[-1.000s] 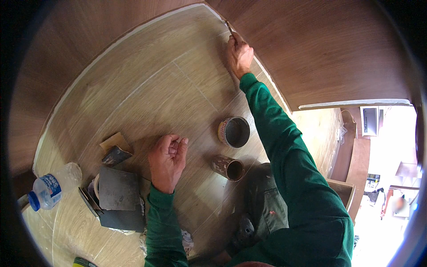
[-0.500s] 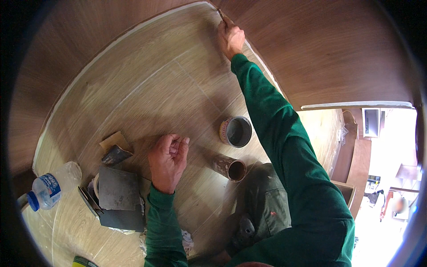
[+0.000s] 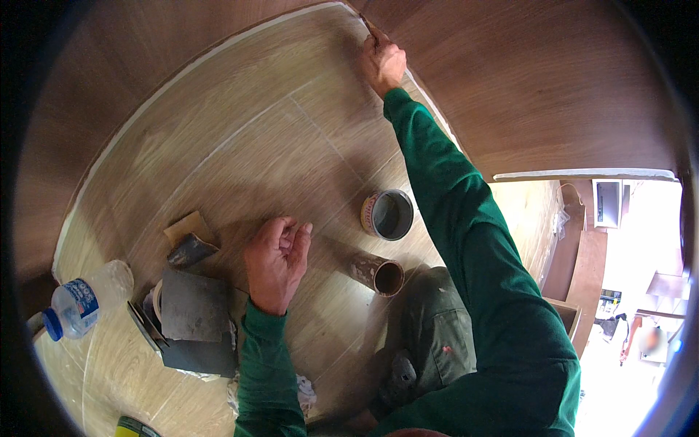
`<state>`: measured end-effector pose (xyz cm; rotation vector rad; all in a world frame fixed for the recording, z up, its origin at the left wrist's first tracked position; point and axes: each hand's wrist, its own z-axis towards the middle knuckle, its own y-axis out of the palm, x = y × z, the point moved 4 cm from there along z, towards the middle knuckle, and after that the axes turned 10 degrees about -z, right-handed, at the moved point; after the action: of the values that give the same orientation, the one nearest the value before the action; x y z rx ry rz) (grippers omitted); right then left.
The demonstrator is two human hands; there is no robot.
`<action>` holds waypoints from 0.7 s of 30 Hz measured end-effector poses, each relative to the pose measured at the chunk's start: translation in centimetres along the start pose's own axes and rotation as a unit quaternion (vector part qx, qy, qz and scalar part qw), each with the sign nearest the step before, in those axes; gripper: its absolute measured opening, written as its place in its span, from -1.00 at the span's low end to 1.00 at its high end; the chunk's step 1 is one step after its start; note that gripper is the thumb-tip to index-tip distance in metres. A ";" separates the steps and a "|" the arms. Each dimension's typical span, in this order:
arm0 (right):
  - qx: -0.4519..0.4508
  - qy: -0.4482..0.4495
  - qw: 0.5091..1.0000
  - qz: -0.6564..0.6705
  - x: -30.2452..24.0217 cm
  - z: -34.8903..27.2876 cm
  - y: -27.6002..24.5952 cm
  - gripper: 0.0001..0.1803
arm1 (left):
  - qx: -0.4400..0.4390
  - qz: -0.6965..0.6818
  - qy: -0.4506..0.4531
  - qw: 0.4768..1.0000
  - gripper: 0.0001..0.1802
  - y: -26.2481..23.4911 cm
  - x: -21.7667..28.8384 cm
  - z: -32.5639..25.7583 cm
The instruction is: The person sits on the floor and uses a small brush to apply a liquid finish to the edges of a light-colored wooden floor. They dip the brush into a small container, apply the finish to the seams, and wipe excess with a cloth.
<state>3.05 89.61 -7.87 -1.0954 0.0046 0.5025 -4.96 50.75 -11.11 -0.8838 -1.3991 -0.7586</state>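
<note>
My right hand [image 3: 384,64] reaches to the far corner, closed on a slim, dark-handled tool [image 3: 369,26]. Its tip is at the white strip [image 3: 429,102] where the wood-grain panel meets the floor; the tool's exact kind is too small to make out. Over the wood-look floor [image 3: 255,160], my left hand [image 3: 277,264] is loosely curled, with nothing visible in it. To its right are an open tin [image 3: 389,215], greyish inside, and a brown tube [image 3: 377,274] lying on its side. Folded sandpaper [image 3: 192,240] lies to its left.
Grey and black abrasive sheets [image 3: 194,309] are stacked at the left, beside a clear bottle [image 3: 80,302] with a blue cap. Brown panels [image 3: 568,80] enclose the far side and right. My knee [image 3: 440,328] is close to the tube. A bright room opens at the right.
My right hand and its tool have shifted slightly to the right near the corner. The left hand stays almost in place.
</note>
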 end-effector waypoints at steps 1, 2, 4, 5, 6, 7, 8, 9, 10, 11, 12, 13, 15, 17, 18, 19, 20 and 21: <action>0.001 -0.004 1.000 0.006 0.3 -0.2 -0.2 -0.58 | -0.001 0.002 0.001 1.000 -0.76 0.0 0.0 0.0; 0.003 -0.008 1.000 0.013 0.6 -0.3 -0.4 -0.59 | -0.001 0.002 0.004 1.000 -0.76 0.0 0.0 0.0; 0.012 -0.012 1.000 0.019 1.4 -0.6 -0.5 -0.60 | -0.002 0.004 0.011 1.000 -0.76 0.1 0.3 0.1; 0.019 -0.013 1.000 0.019 1.8 -0.7 -0.6 -0.60 | -0.003 0.001 0.008 1.000 -0.76 0.2 0.4 0.2; 0.025 -0.015 0.999 0.020 1.7 -1.0 -0.8 -0.60 | -0.002 -0.001 0.003 1.000 -0.76 0.1 0.5 0.1; 0.019 -0.011 1.000 0.018 1.7 -1.4 -1.1 -0.60 | -0.002 -0.003 -0.003 1.000 -0.76 0.0 0.5 0.1; 0.014 -0.008 1.000 0.015 1.8 -1.9 -1.5 -0.60 | 0.000 -0.005 -0.003 1.000 -0.77 0.0 0.4 0.1; 0.010 -0.004 1.000 0.012 1.8 -2.4 -1.9 -0.60 | 0.001 -0.006 -0.004 1.000 -0.77 0.0 0.2 0.0; 0.008 0.003 1.000 0.020 2.1 -2.8 -2.3 -0.60 | 0.003 -0.008 -0.004 1.000 -0.77 -0.1 0.1 0.0; 0.007 0.010 1.000 0.028 2.6 -3.2 -2.5 -0.59 | 0.003 -0.005 -0.002 1.000 -0.77 -0.1 0.1 0.0; 0.006 0.017 0.999 0.036 3.1 -3.6 -2.8 -0.59 | 0.002 -0.003 -0.001 1.000 -0.77 -0.1 0.1 0.0; 0.013 0.012 1.000 0.026 3.4 -4.0 -3.1 -0.60 | 0.002 0.000 0.001 1.000 -0.77 -0.1 0.1 0.0; 0.024 0.004 0.999 0.021 4.3 -4.7 -3.6 -0.59 | 0.002 0.003 0.009 1.000 -0.74 -0.2 0.2 0.0; 0.005 0.020 1.000 -0.001 5.4 -5.1 -4.1 -0.61 | 0.000 0.010 0.012 1.000 -0.74 -0.2 0.4 0.1; 0.009 0.016 1.000 0.004 6.4 -5.1 -4.4 -0.62 | -0.003 0.012 0.012 1.000 -0.74 0.1 0.5 0.2; 0.013 0.012 1.000 0.007 7.5 -5.2 -4.9 -0.63 | -0.008 0.012 0.013 1.000 -0.75 0.4 0.6 0.4; 0.012 0.009 1.000 0.017 7.0 -5.5 -5.7 -0.64 | -0.006 0.008 0.004 1.000 -0.75 0.3 0.5 0.3; -0.012 0.022 0.998 0.065 7.0 -5.9 -6.7 -0.65 | -0.004 0.003 -0.004 1.000 -0.75 0.4 0.2 0.2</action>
<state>13.26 84.95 -6.69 -1.1335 0.1089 0.5967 -4.72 51.17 -10.95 -0.8984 -1.4007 -0.7577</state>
